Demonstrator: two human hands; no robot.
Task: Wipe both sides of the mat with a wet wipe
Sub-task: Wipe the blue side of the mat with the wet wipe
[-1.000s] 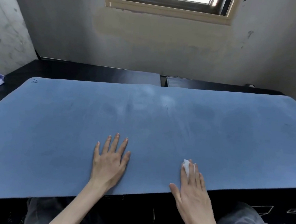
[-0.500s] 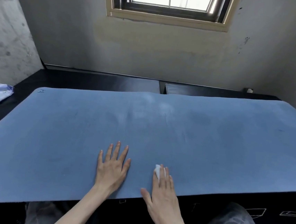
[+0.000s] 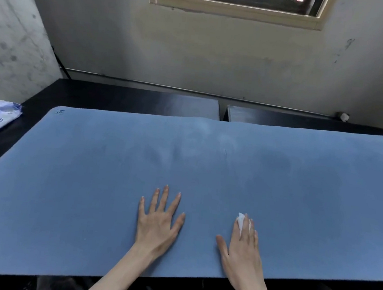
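Blue mat [image 3: 206, 169] lies flat on black table [image 3: 120, 98]; left hand [image 3: 157, 221] spread flat, empty, bracing it; right hand [image 3: 241, 245] flat, pressing white wet wipe [image 3: 241, 221] under fingers near front edge; top side in progress, underside apparently not yet wiped.

head cam | looks forward-down, close | over mat [image 3: 206, 169] toward wall [image 3: 218, 54]
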